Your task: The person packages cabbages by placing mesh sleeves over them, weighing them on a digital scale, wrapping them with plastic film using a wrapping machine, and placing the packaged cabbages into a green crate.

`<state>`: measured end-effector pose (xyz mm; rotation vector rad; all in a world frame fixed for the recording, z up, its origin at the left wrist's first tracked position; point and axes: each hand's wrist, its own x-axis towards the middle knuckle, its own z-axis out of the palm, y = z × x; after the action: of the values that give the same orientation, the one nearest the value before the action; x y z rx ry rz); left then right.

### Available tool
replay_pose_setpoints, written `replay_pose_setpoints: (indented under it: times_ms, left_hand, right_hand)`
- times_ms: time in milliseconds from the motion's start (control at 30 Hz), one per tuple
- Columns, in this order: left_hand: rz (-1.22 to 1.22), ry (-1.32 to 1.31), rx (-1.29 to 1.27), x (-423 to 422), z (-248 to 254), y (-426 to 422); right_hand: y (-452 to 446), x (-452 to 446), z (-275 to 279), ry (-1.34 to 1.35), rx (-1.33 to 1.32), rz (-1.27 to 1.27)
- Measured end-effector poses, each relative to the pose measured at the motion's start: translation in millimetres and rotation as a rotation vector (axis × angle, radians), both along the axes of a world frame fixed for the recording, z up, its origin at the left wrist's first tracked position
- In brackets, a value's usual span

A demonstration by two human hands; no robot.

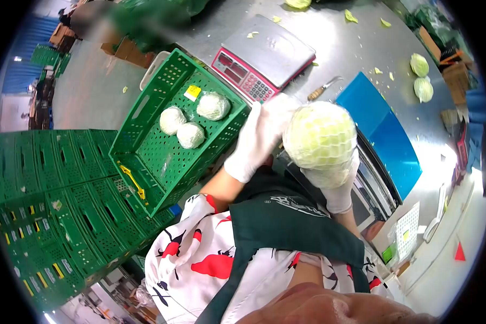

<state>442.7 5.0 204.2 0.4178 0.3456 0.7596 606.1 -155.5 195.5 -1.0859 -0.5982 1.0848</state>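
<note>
A pale green cabbage [321, 135] in a white net sleeve is held up in front of the dark green apron [286, 216]. My right hand [337, 186], in a white glove, cups it from below, with clear plastic film around the fingers. My left hand [264, 129], also gloved, is stretched out close to the cabbage's left side with the thumb apart; whether its fingertips touch the cabbage I cannot tell. Left of it, a green perforated crate [167, 156] holds three netted white-green cabbages [190, 135] and a yellow label [192, 93].
A red-edged digital scale [264, 56] stands on the metal table behind my hands. Near it lies a hooked knife [324, 89] with a wooden handle. A machine with a blue panel [380, 135] is at right. Two cabbages [421, 75] lie farther right. Stacked green crates [54, 189] stand at left.
</note>
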Motion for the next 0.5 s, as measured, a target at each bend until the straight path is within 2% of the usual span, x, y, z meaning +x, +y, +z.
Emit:
replay_pose_setpoints:
  times_ms: [33,67,167,200,233,267,300,333,367,433,500]
  left_hand:
    - [0.112,0.217,0.313,-17.9,-17.2,23.0]
    - [0.337,0.800,0.712,-36.3,-40.6,51.7]
    - [0.521,1.389,0.982,-100.5,-137.1,136.2]
    - [0.534,1.565,1.121,-116.8,-158.6,154.2]
    - [0.521,1.812,1.202,-119.2,-156.7,153.4]
    - [0.463,1.883,1.199,-127.5,-169.6,158.3]
    - [0.402,1.953,1.189,-141.1,-207.2,164.1]
    - [0.217,1.912,1.243,-150.4,-198.6,156.3]
    - [0.030,1.852,1.287,-159.5,-188.8,148.2]
    - [-0.373,1.769,1.381,-174.8,-162.1,136.8]
    - [0.051,1.284,0.800,-185.5,-147.6,101.5]
  right_hand:
    - [17.3,-5.6,12.4,0.464,0.053,0.004]
    - [31.3,-8.9,17.3,0.929,0.096,0.007]
    - [68.7,-16.3,14.2,0.869,0.126,0.147]
    - [76.5,-21.8,11.4,0.854,0.039,0.125]
    - [84.5,-27.3,9.0,0.841,-0.048,0.106]
    - [93.9,-36.7,10.1,0.847,-0.068,0.126]
    - [102.7,-46.4,11.6,0.851,-0.091,0.146]
    - [112.9,-56.3,17.3,0.808,-0.125,0.223]
    - [120.1,-61.0,-1.5,0.757,-0.028,0.325]
    - [140.0,-82.8,6.3,0.704,-0.109,0.315]
    - [158.1,-99.3,8.1,0.767,-0.084,0.398]
